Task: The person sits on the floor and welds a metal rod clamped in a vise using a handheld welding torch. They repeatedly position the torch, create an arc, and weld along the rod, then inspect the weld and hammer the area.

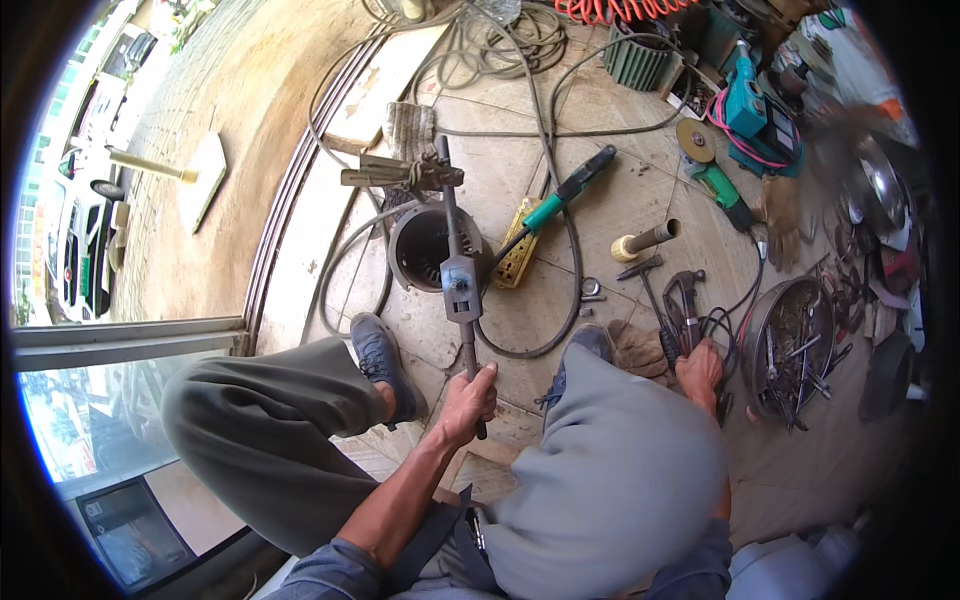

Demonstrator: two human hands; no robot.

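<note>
My left hand (468, 405) is closed round the lower bar of a long grey tap wrench (461, 289). The wrench's middle block lies beside the rim of a round metal motor housing (408, 245), with dark slots inside. Its far bar crosses a tied bundle of wooden sticks (385, 172). Down by the right knee, my right hand (698, 365) is closed at the lower end of a hammer's handle (691, 320). A pointed hammer (645, 275) lies just left of it.
A green-handled tool (570, 190) rests across a yellow power strip (517, 245). An angle grinder (718, 185), a teal machine (748, 95) and a basin of metal parts (765, 340) are on the right. Cables (545, 125) loop over the tiles. A white sign plate (205, 180) stands outside.
</note>
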